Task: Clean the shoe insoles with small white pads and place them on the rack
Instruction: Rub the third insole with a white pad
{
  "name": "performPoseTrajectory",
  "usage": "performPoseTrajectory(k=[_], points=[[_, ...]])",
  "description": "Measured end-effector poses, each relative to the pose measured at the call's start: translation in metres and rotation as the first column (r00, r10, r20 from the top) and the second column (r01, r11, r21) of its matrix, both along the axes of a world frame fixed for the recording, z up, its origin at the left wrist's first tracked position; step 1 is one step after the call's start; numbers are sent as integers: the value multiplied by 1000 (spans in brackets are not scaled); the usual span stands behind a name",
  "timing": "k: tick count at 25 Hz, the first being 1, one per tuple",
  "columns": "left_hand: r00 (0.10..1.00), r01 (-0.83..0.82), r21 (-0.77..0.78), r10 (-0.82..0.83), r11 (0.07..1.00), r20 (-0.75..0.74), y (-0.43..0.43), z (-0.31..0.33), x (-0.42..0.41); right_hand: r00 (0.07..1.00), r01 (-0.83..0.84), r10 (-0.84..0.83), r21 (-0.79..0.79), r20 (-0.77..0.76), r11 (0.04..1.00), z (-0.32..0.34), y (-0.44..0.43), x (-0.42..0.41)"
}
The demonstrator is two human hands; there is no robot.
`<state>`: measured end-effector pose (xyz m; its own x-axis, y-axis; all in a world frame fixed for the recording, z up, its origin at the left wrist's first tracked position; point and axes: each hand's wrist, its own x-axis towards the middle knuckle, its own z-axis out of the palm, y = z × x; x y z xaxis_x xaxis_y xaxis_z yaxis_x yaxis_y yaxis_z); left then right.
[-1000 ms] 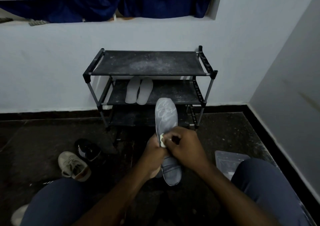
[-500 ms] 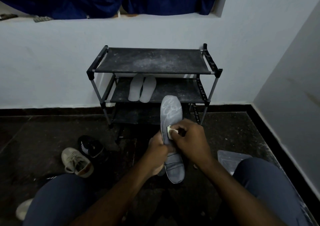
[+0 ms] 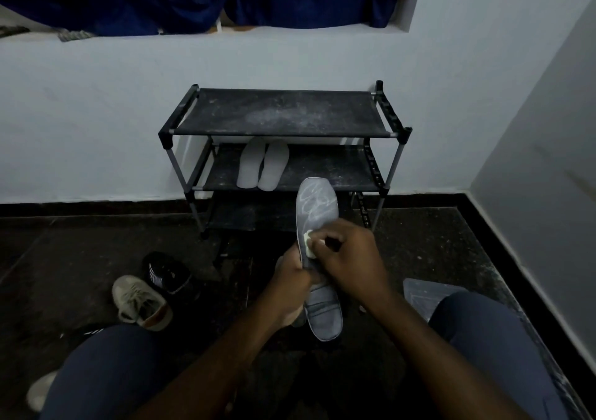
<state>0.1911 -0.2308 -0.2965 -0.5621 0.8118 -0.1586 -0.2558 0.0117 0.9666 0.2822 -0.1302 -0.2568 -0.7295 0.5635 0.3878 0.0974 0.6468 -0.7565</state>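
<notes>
A long grey insole (image 3: 316,208) with pale scribble marks near its toe stands lengthwise in front of me. My left hand (image 3: 292,282) grips it round the middle from the left. My right hand (image 3: 350,258) pinches a small white pad (image 3: 308,242) and presses it against the insole's left edge. Behind stands a black three-tier rack (image 3: 283,113) against the wall. Two pale insoles (image 3: 263,168) lie side by side on its middle shelf.
A beige sneaker (image 3: 140,302) and a black shoe (image 3: 167,273) lie on the dark floor at the left. A flat grey mat (image 3: 422,294) lies by my right knee. My knees frame the lower view. The side wall closes in at the right.
My right hand with the pad has slid along the insole: up from the middle, then back a little toward its left edge. The left hand keeps its grip.
</notes>
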Motion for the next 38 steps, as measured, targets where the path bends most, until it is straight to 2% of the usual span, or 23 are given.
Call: performPoseTrajectory(k=[2, 7, 11, 16, 18, 21, 26, 31, 33, 36, 38], points=[[1000, 3, 22, -2, 1000, -5, -2, 1, 0, 998, -38, 38, 1, 59, 999, -2, -3, 1], [1000, 16, 0, -16, 1000, 13, -3, 1, -1, 990, 142, -142, -7, 29, 990, -2, 13, 1], [1000, 23, -27, -23, 999, -11, -5, 4, -2, 998, 6, -7, 15, 60, 1000, -2, 2, 4], [1000, 14, -45, -15, 999, -14, -3, 2, -2, 985, 171, -171, 9, 35, 985, 0, 15, 4], [1000, 18, -48, -19, 999, -14, -3, 0, -2, 994, 108, -108, 18, 30, 994, 2, 12, 2], [1000, 21, -60, -22, 998, -17, -5, 5, -3, 995, -14, 12, 19, 102, 1000, 0, 2, 4], [999, 34, -61, -33, 998, 13, -4, 5, 2, 984, 174, -174, 0, 38, 985, 3, 16, 2], [1000, 10, -56, -12, 998, -27, -5, 9, 0, 994, 0, 0, 0, 105, 1000, 6, 0, 3], [1000, 13, -63, -14, 998, -9, -6, 10, 0, 992, 51, -50, -4, 112, 999, 7, 5, 5], [999, 36, -61, -37, 997, -5, -6, 8, 1, 985, 170, -171, 10, 33, 985, 9, 15, 3], [999, 35, -51, -35, 998, 2, -6, 8, 1, 990, 141, -142, 26, 21, 990, 10, 12, 1]])
